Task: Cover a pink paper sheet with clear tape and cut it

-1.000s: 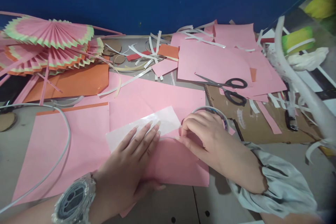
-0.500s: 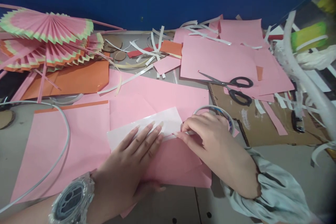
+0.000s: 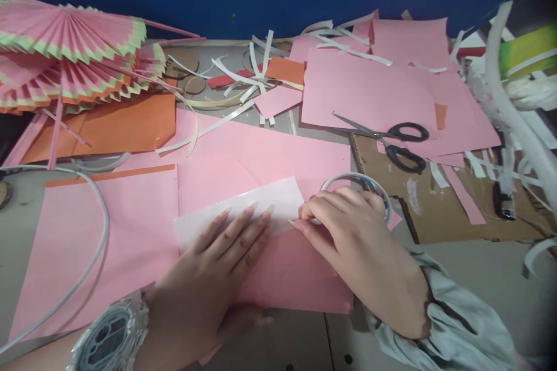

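A white strip of paper point(image 3: 243, 203) lies slantwise over sheets of pink paper point(image 3: 300, 266). My left hand point(image 3: 217, 266) rests flat on the strip's lower left part, fingers stretched out. At the strip's right end, my right hand point(image 3: 352, 237) is bent in, thumb and index fingertip close together by its lower corner. What sits between those fingertips is too small to make out. Just behind my right hand is a roll of tape point(image 3: 387, 197), partly covered by the hand.
Black-handled scissors point(image 3: 391, 142) lie on pink sheets point(image 3: 361, 87) and cardboard point(image 3: 404, 208) to the right. Pleated paper fans point(image 3: 69, 35) stand at the back left. A white cable point(image 3: 105, 226) curves across the left. Paper strips point(image 3: 261, 78) are scattered behind.
My view has shifted slightly, so the side objects sit farther outward. Both hands stay at about the same places on the white strip.
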Demonstrator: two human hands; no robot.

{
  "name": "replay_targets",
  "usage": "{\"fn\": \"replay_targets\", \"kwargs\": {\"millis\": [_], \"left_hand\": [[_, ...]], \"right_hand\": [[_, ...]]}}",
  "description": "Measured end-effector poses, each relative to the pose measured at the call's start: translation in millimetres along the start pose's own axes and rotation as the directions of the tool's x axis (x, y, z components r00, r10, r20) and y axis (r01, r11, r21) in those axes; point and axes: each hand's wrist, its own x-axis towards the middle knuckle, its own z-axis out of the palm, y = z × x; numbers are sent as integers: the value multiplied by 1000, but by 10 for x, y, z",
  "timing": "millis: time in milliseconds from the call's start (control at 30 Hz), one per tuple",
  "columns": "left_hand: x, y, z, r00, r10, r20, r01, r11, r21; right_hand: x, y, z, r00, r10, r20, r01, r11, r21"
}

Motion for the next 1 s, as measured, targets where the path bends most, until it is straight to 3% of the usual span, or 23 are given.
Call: {"fn": "replay_targets", "kwargs": {"millis": [600, 1000], "left_hand": [[-6, -62, -35, 999, 32, 21, -31, 999, -36], [-29, -24, -32, 1000, 19, 4, -19, 1000, 16]], "right_hand": [[10, -31, -35, 1000, -4, 21, 6, 998, -63], [-21, -35, -20, 999, -33, -33, 30, 995, -98]]}}
